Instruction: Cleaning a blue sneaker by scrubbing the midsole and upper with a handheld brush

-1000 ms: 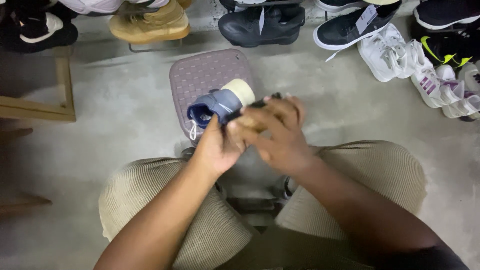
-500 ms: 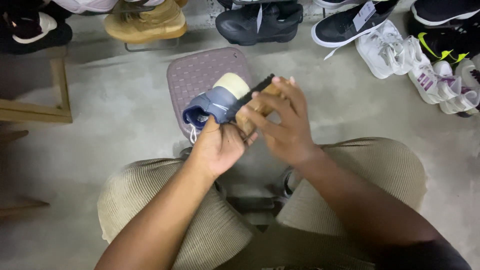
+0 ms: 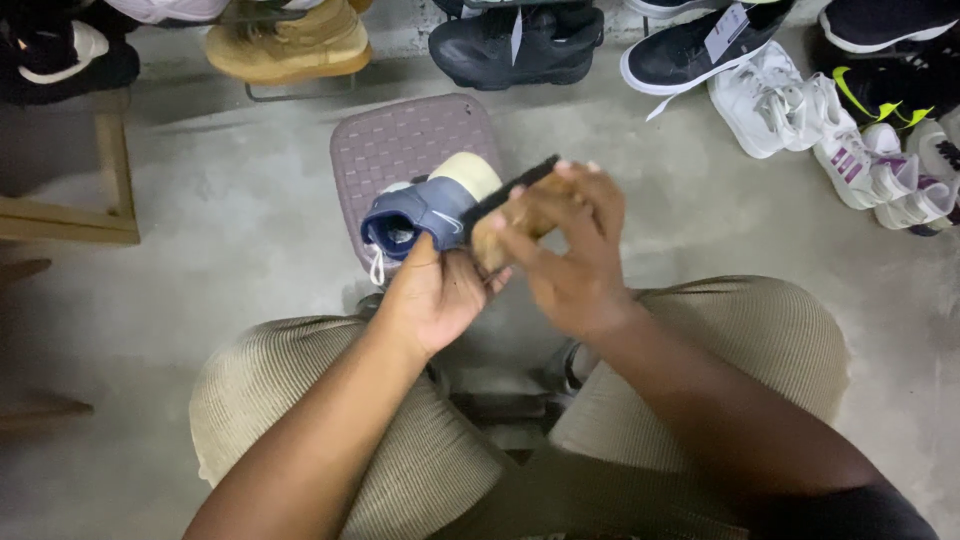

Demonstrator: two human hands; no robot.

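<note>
My left hand (image 3: 438,292) grips a blue sneaker (image 3: 420,212) with a cream sole and a white lace, holding it from below with the toe pointing away from me. My right hand (image 3: 570,262) is wrapped around a wooden brush with black bristles (image 3: 510,205), pressed against the side of the sneaker. Both hands are above my knees, which are in beige ribbed trousers. Part of the shoe is hidden behind my fingers.
A mauve woven plastic stool (image 3: 405,145) stands just beyond the hands. Along the far edge lie a tan boot (image 3: 290,45), black sneakers (image 3: 520,45) and several white sneakers (image 3: 800,110) at the right. A wooden frame (image 3: 90,215) sits at the left on the concrete floor.
The brush in my right hand has slid along the sneaker, tilting from lower to more upward and rightward. My left hand keeps the shoe in nearly the same place.
</note>
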